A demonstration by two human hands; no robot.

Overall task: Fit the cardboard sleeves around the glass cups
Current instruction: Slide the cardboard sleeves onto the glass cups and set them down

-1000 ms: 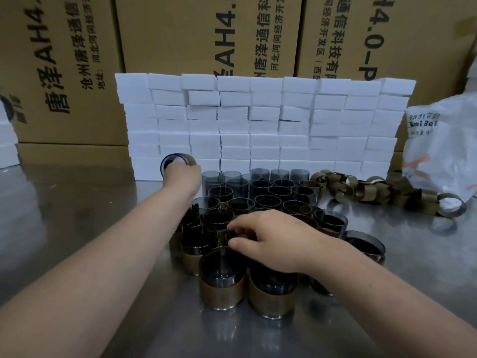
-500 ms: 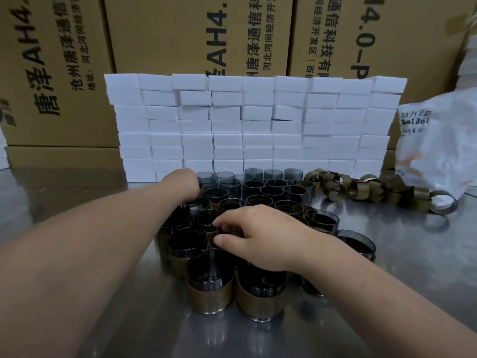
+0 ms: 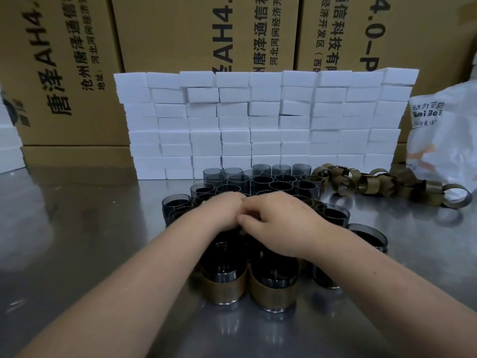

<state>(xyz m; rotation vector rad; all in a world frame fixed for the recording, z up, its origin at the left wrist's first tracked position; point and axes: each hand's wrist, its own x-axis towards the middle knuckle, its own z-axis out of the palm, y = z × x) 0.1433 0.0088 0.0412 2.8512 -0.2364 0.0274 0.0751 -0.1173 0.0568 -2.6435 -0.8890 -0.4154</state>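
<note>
Nearest, farthest out from the wall of white foam blocks (image 3: 258, 125), two dark smoked-glass cups in tan cardboard sleeves (image 3: 223, 285) stand touching on the brushed steel counter (image 3: 77, 228). Just behind them, towards the wall, the left hand (image 3: 219, 213) and right hand (image 3: 278, 223) meet knuckle to knuckle over the middle of the cluster. Both sets of fingers curl downward out of sight, so I cannot tell what either grip holds. Closer to the wall stand the bare grey glass cups (image 3: 263, 182), and at its right foot lies the heap of loose tan cardboard sleeves (image 3: 361, 182).

The cups are packed rim to rim. A forearm or wrist brushing them while pushing a sleeve down could knock neighbours together and chip or topple one. A sleeve forced on crooked might crease or split.

A second ago the left hand was at the wall's left foot holding a cup. It has come back to join the right hand, which stays mid-cluster.
</note>
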